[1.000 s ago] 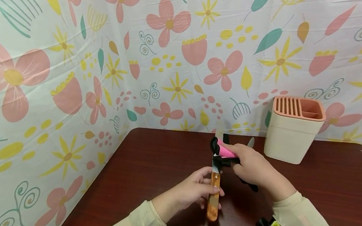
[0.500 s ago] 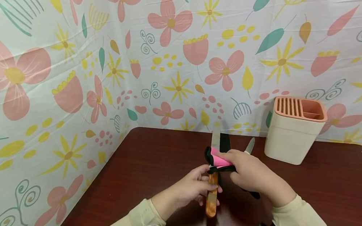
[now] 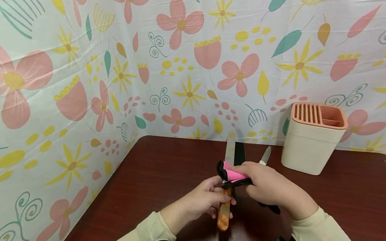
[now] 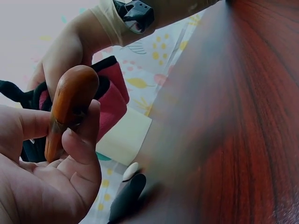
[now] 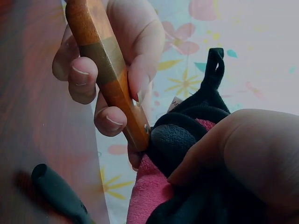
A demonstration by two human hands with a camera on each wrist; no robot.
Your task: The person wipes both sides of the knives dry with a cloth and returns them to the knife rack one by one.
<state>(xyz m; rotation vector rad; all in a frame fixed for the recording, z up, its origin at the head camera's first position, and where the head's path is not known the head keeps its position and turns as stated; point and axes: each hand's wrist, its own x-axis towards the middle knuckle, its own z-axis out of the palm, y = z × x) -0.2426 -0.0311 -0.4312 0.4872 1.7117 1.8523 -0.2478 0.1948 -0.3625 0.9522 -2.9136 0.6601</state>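
Observation:
A long knife with an orange-brown wooden handle (image 3: 223, 216) is held up over the table, its blade (image 3: 230, 152) pointing away from me. My left hand (image 3: 203, 199) grips the handle between thumb and fingers. A pink cloth with black edging (image 3: 232, 174) is folded round the blade close to the handle. My right hand (image 3: 270, 184) pinches that cloth from the right. In the right wrist view the cloth (image 5: 145, 191) meets the front end of the handle (image 5: 105, 58). Much of the blade's lower part is hidden by the cloth.
A black-bladed knife (image 3: 240, 153) lies on the dark wood table (image 3: 171, 161) behind the hands. Beside it is a smaller knife with a pale handle (image 3: 266, 155), partly hidden. A cream knife holder (image 3: 309, 147) with an orange slotted top stands at the back right, before a flowered curtain.
The right hand has drawn the cloth down the blade toward the handle, baring more blade, and now stays near the handle. The left hand keeps its grip, the knife shifting slightly left.

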